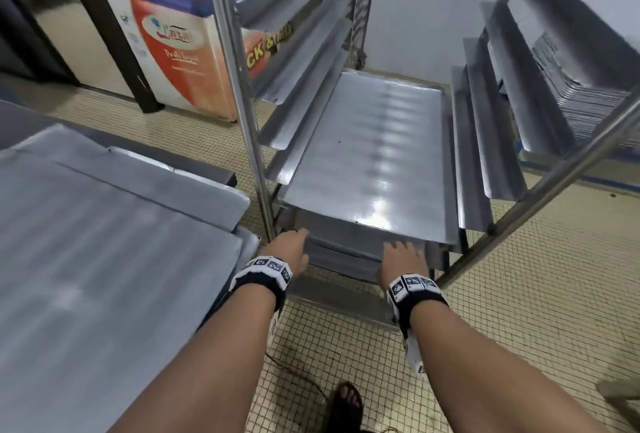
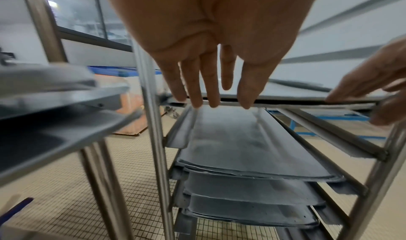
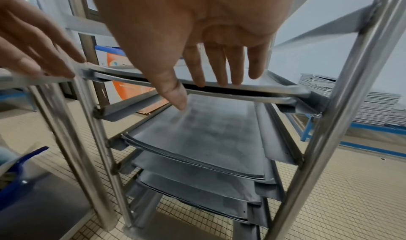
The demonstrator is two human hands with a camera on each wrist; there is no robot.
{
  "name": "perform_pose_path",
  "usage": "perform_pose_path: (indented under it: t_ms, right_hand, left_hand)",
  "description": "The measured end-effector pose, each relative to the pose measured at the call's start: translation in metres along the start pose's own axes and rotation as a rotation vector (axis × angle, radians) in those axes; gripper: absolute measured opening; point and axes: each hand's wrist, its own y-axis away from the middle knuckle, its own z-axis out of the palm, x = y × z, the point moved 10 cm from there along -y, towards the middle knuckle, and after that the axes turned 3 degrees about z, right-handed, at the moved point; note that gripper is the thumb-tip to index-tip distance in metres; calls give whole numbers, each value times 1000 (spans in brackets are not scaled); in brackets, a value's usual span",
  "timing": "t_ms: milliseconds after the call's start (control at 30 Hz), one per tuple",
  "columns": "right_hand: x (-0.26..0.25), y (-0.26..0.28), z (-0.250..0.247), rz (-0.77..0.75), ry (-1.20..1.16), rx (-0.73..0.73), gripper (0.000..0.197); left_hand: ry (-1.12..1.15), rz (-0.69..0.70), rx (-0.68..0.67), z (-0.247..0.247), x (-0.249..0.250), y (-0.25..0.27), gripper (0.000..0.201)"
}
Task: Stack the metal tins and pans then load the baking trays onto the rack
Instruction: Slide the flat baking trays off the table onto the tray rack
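Observation:
A shiny baking tray (image 1: 367,155) lies on a lower level of the steel rack (image 1: 242,86). My left hand (image 1: 289,250) and right hand (image 1: 401,257) are at its front edge, left and right of the middle. In the left wrist view the left hand (image 2: 208,87) has straight fingers, with the tips against the tray's front rim (image 2: 285,99). The right hand (image 3: 219,66) does the same on the rim (image 3: 263,87), thumb pointing down. Neither hand grips anything. Several darker trays (image 2: 241,148) fill the levels below.
A stack of flat trays (image 1: 104,224) lies on the table at my left. A chest freezer (image 1: 166,34) stands behind the rack. More stacked trays (image 1: 588,103) sit on a low blue stand at the right. My sandalled foot (image 1: 346,405) is on the tiled floor.

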Motion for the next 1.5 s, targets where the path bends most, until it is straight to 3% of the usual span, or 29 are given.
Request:
perform_pose_path:
  t_ms: [100,267,433,667,833,1000,1167,1267,1400,1500]
  right_hand:
    - [-50,26,-15,-90,-13,-47,33]
    - [-158,71,-37,-273,-91,10,36]
    - [-249,112,-51,-441,-171,168,43]
    - [-329,130,-27,-584,-41,121,48]
    - [-351,117,-17,-526,-4,10,45]
    - [-381,91,-30,-477,29,-63,48]
    - [-399,64,-47,-464,-6,-109,39]
    - [-406,49,-50,-431,-101,-121,47]
    - [-413,33,-47,-359,-202,-157,65]
    - [-411,24,-49,-287,-247,-193,77]
  left_hand:
    - [48,-89,62,-27,-36,46,41]
    - [156,-243,155,-48,-120,129,31]
    - [213,-446,190,-37,-206,219,47]
    - [214,-810,94,11,-282,332,67]
    - [370,-1050,198,19,-302,388,103]
    - [408,-1214,199,25,-314,408,131]
    - [561,-1436,256,18,-307,422,118]
    - [711,-1535,356,20,-306,432,114]
    - [885,-1722,528,30,-305,449,129]
    - [984,-1824,586,35,-304,458,121]
